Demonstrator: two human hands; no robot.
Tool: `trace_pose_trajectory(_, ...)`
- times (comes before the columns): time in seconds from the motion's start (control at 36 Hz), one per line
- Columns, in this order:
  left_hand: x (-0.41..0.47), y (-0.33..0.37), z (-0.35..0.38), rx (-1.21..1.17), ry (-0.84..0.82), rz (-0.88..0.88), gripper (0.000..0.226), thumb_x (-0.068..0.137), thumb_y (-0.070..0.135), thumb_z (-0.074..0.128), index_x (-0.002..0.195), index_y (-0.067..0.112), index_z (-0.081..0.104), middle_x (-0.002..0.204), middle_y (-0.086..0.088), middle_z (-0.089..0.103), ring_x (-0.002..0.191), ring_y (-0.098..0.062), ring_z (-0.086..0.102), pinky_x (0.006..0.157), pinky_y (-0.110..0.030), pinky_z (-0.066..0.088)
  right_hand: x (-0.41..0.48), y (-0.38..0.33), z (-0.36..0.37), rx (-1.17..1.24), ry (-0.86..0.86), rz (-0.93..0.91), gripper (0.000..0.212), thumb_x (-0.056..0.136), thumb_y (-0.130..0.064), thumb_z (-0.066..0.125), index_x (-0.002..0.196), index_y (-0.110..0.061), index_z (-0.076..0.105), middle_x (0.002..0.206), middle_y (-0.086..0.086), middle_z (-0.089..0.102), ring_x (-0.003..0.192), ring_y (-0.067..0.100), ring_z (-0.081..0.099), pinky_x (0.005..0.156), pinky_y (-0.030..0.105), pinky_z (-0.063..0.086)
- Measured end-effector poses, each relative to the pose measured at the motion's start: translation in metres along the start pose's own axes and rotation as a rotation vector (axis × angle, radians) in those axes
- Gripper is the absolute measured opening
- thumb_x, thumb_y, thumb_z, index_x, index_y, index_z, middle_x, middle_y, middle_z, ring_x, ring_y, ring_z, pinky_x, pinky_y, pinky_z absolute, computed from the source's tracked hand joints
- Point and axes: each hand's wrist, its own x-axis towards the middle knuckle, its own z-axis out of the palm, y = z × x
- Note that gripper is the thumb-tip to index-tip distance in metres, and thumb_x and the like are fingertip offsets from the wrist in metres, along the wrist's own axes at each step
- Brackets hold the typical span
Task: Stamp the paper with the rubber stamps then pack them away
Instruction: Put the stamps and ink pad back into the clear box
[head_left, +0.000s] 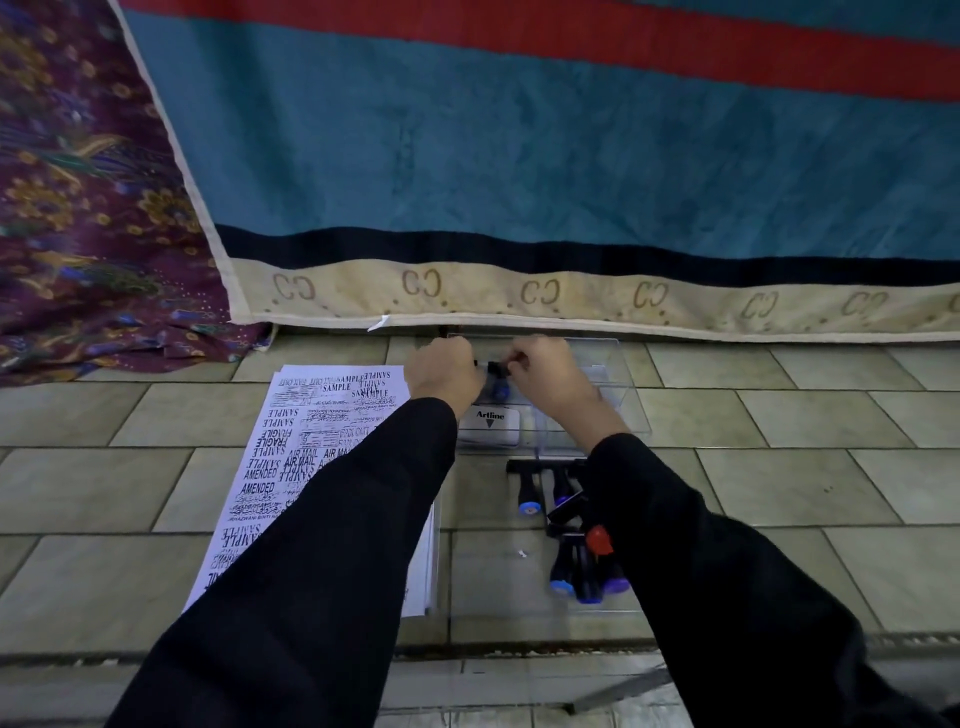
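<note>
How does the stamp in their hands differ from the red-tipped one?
The held stamp shows a blue tip; the red-tipped stamp a red one. The held stamp is gripped by left hand and right hand over the clear box; the red-tipped stamp lies loose outside it.

paper (291, 457): I read stamped marks SAMPLE, FRAGILE, AIR MAIL, AMENDED and FAX OUT, repeated and overlapping, many upside down to me; the finer framed lines are too small to read | white pad (490, 423) in the clear case (631, 410): Artline above a black triangle | beige blanket border (649, 296): a repeated paired-C monogram
</note>
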Motion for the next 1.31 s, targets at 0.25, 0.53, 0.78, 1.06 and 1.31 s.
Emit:
trace_pose_trajectory(0.25, -0.044, -0.004, 0.008, -0.266, 0.104, 0.181, 0.023, 0.091, 0.039, 0.055, 0.112, 0.032, 0.061, 0.108, 0.007, 0.064, 0.097, -0.021, 0.063, 0.068, -0.029, 0.043, -0.084, 0.016, -0.035, 0.097, 0.036, 0.057, 0.013, 0.085, -0.012, 0.065, 0.095, -0.019, 0.069, 0.087, -0.006, 0.066, 0.071, -0.005, 0.055, 0.059, 0.004, 0.041)
trace_pose_trajectory(0.53, -0.109, -0.015, 0.034, -0.237, 0.066, 0.377, 0.037, 0.091, 0.035, 0.06, 0.125, 0.024, 0.056, 0.122, 0.002, 0.043, 0.098, -0.021, 0.059, 0.072, -0.034, 0.05, -0.174, -0.009, -0.043, 0.045, -0.165, -0.024, 0.022, 0.076, -0.005, 0.07, 0.091, -0.021, 0.07, 0.076, -0.011, 0.058, 0.059, -0.002, 0.049, 0.061, 0.005, 0.039)
trace_pose_trajectory(0.78, -0.124, -0.01, 0.046, -0.071, -0.059, 0.509, 0.041, 0.095, 0.044, 0.052, 0.134, 0.032, 0.051, 0.117, 0.0, 0.054, 0.109, -0.023, 0.058, 0.079, -0.033, 0.047, -0.198, -0.031, -0.011, -0.355, -0.441, 0.141, 0.027, 0.087, 0.0, 0.046, 0.105, -0.016, 0.057, 0.107, 0.007, 0.05, 0.093, 0.026, 0.057, 0.062, 0.032, 0.039)
trace_pose_trajectory(1.06, -0.126, -0.008, 0.043, -0.001, -0.122, 0.58, 0.036, 0.097, 0.044, 0.049, 0.131, 0.033, 0.054, 0.11, -0.001, 0.06, 0.101, -0.026, 0.061, 0.074, -0.036, 0.048, -0.205, -0.045, -0.01, -0.389, -0.38, 0.178, 0.051, 0.076, 0.019, 0.046, 0.118, -0.01, 0.051, 0.127, 0.009, 0.038, 0.101, 0.025, 0.055, 0.066, 0.026, 0.032)
trace_pose_trajectory(1.31, -0.129, -0.017, 0.028, -0.041, -0.033, 0.581, 0.029, 0.095, 0.049, 0.045, 0.116, 0.036, 0.058, 0.101, 0.008, 0.068, 0.095, -0.016, 0.063, 0.071, -0.032, 0.048, -0.201, -0.038, -0.015, -0.249, -0.327, 0.087, 0.021, 0.089, -0.01, 0.055, 0.107, -0.017, 0.064, 0.104, 0.002, 0.054, 0.085, 0.018, 0.055, 0.06, 0.021, 0.035)
